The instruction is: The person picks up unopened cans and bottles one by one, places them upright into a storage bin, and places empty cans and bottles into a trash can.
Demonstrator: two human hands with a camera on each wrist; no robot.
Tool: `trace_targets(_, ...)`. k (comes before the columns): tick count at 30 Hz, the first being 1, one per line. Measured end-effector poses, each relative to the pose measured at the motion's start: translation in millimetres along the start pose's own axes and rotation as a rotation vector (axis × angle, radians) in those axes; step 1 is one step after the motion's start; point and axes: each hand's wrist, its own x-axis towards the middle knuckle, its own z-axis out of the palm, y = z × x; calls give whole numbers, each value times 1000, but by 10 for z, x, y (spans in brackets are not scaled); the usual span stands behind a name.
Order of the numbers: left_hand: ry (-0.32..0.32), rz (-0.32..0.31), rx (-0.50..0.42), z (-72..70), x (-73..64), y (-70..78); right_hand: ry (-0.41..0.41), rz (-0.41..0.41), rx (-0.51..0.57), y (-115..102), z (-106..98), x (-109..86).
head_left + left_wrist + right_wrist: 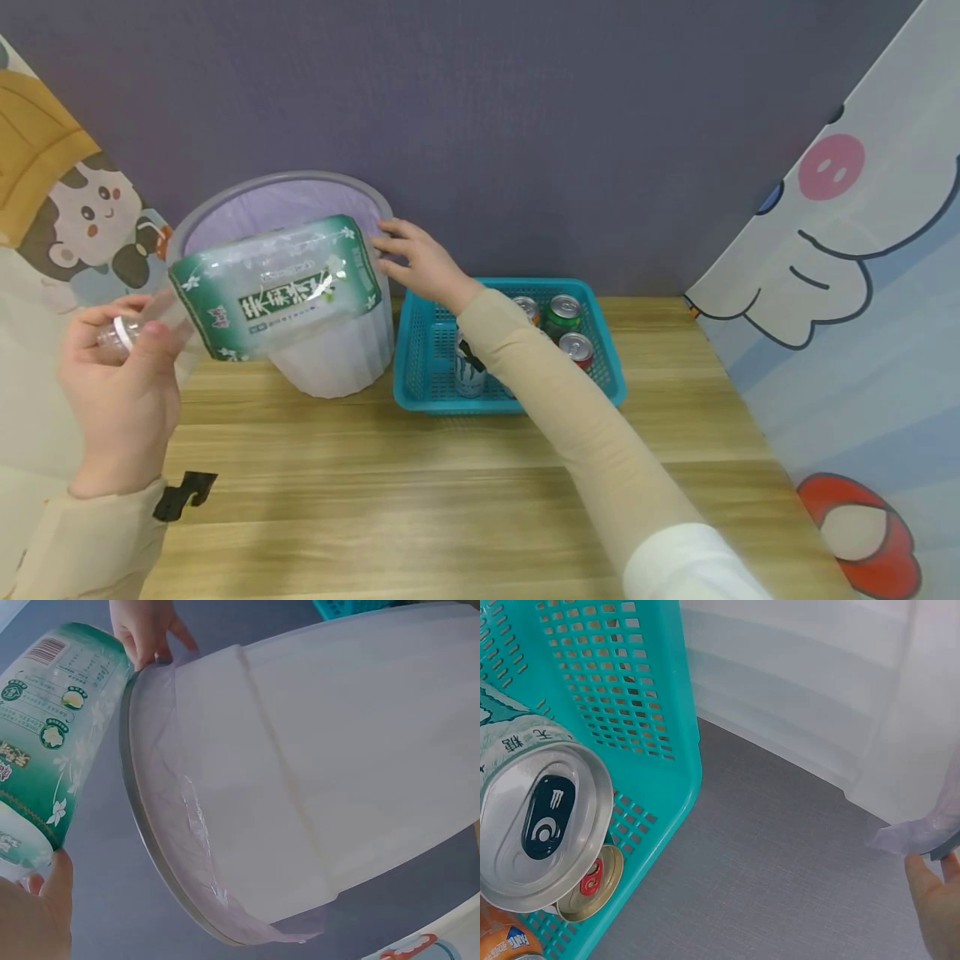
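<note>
My left hand [120, 375] grips the neck of a large clear plastic bottle [277, 283] with a green and white label; a white ring [123, 332] shows at the neck. The bottle is tilted nearly sideways over the opening of a white trash bin [333, 354], its base to the right. A pale purple bag [300, 196] lines the bin under a grey rim [142, 817]. With fingers fairly straight, my right hand [423, 262] touches the right side of the rim; its fingers [921, 876] also show there in the right wrist view.
A turquoise basket [408, 367] stands right of the bin on the wooden table [420, 500]. In it are several drink cans, including a pale can [470, 371], a green can [562, 312] and an orange can [502, 934]. Cartoon-printed panels [840, 275] flank both sides.
</note>
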Motion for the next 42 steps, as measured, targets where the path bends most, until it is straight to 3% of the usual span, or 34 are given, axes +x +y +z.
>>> trace_targets(15,127,39,-34,117,165,-83,7,-3,3,-19,-13,-10)
trace_targets(24,274,30,80,106,290,-155,17,-10,12,-10,-6,-10)
trace_targets(31,281,23,38,75,350,-225,10,-7,14,3,15,-9)
trace_targets(42,243,60,85,99,375,-268,17,6,10,-49,-8,-53)
